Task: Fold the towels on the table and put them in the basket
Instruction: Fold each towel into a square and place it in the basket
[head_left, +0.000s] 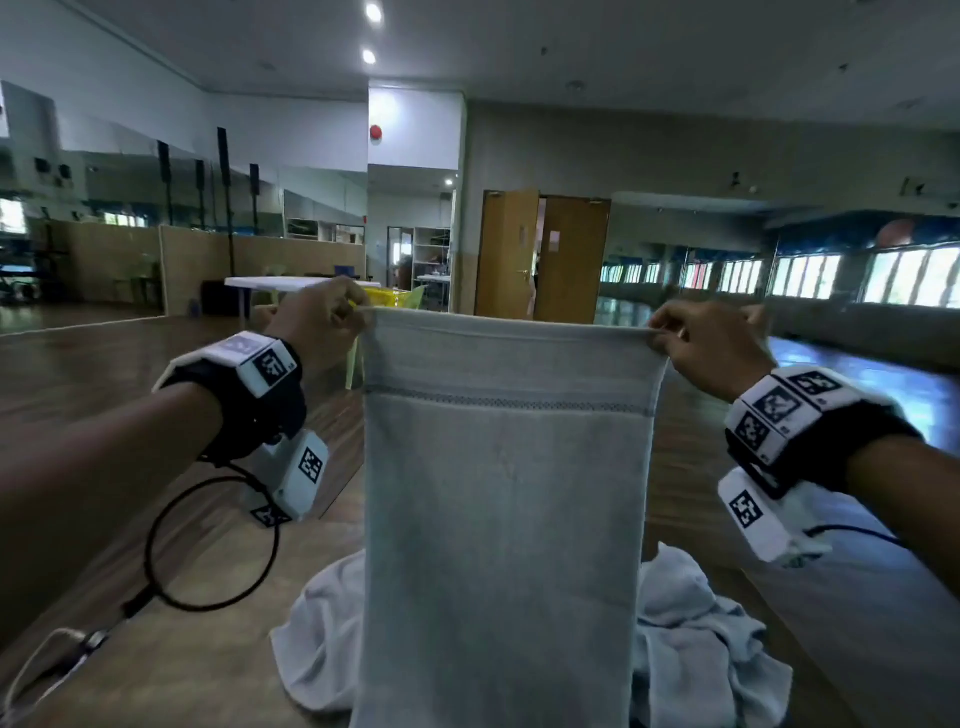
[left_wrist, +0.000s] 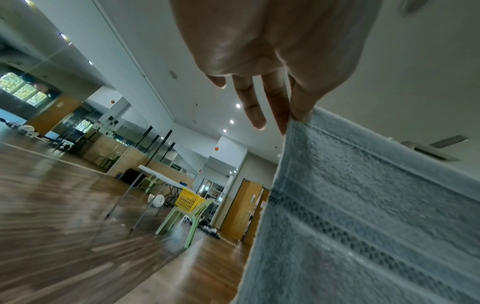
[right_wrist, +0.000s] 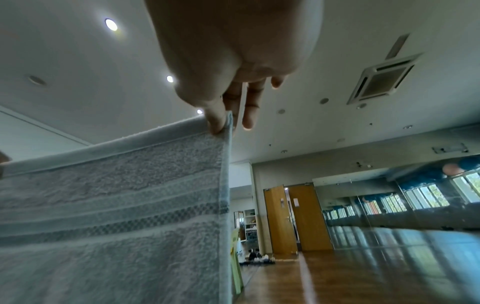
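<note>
A grey towel (head_left: 504, 493) with a darker woven band hangs straight down in front of me, stretched by its top edge. My left hand (head_left: 332, 317) pinches the top left corner between thumb and forefinger; the left wrist view shows that pinch on the towel (left_wrist: 376, 205) by the left hand (left_wrist: 291, 115). My right hand (head_left: 691, 338) pinches the top right corner, seen close in the right wrist view as the right hand (right_wrist: 221, 121) on the towel (right_wrist: 116, 195). A yellow basket (left_wrist: 188, 200) sits on a pale green chair (left_wrist: 193, 218) beyond the table.
A crumpled pile of light towels (head_left: 691, 639) lies on the wooden table (head_left: 171, 654) behind the hanging towel. A black cable loop (head_left: 213, 540) lies on the table at left. A white folding table (head_left: 280, 283) and wooden doors (head_left: 543, 257) stand farther off.
</note>
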